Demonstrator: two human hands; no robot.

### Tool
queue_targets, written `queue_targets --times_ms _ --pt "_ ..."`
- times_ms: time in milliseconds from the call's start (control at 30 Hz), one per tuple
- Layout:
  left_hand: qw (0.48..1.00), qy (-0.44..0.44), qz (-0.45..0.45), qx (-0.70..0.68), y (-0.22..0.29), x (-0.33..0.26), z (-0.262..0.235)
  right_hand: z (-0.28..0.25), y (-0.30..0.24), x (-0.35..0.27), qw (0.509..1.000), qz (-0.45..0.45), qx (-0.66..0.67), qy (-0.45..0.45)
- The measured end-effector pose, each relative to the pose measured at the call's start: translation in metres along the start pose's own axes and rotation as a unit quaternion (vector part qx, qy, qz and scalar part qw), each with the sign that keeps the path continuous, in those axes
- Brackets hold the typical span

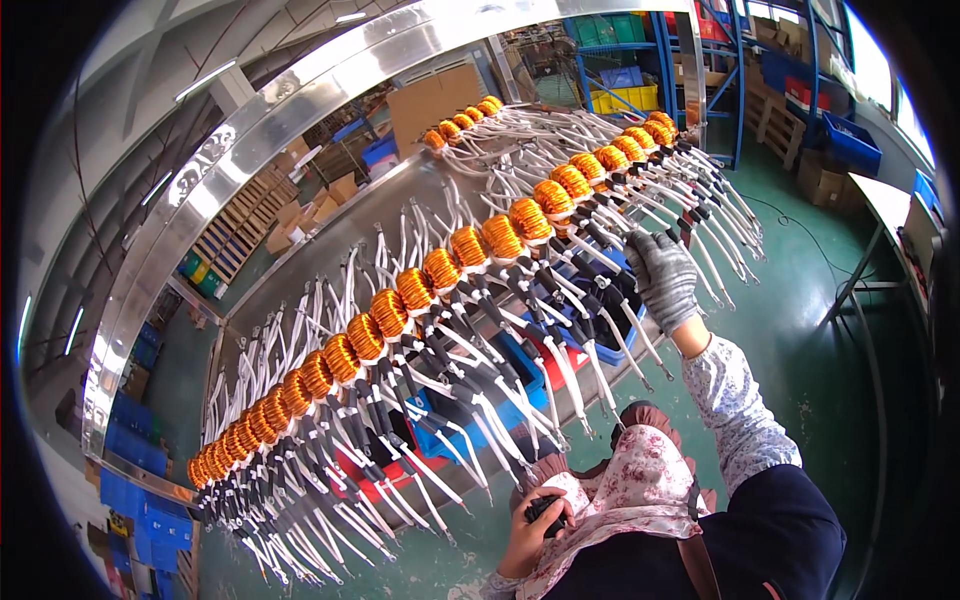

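Observation:
A long row of copper-wound toroidal coils [415, 289] runs diagonally across the metal table, with white leads [478, 402] spreading from both sides. Many leads on my side carry black sleeves [381, 417]. My right hand [662, 280], in a grey glove, is among the leads at the right part of the row. Its fingers are bent together, and what they grip is hidden. Close to my body, my bare left hand [532, 528] is closed around a bunch of small black pieces [546, 512], perhaps short sleeves. They are too small to make out singly.
Blue bins [525, 385] and a red bin [402, 478] sit under the hanging leads. A second short row of coils [462, 121] lies at the far end. A shiny metal frame [190, 185] arches over the table. Blue shelving [660, 80] and a white-topped table [893, 215] stand beyond.

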State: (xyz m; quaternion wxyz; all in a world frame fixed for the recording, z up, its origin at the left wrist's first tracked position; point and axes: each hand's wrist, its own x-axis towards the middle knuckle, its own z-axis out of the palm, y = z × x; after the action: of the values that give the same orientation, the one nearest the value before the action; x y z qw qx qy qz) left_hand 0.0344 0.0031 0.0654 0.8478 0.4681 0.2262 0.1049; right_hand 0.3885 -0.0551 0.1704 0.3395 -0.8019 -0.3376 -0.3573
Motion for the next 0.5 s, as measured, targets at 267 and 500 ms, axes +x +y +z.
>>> queue_targets --times_ms 267,500 --pt "0.998 -0.009 -0.034 0.048 0.004 0.001 0.008 0.023 -0.007 0.004 0.994 -0.047 -0.094 -0.01" --pt "0.996 -0.043 -0.029 0.066 -0.008 0.002 0.002 0.048 0.002 -0.009 0.985 0.043 -0.084 -0.143"
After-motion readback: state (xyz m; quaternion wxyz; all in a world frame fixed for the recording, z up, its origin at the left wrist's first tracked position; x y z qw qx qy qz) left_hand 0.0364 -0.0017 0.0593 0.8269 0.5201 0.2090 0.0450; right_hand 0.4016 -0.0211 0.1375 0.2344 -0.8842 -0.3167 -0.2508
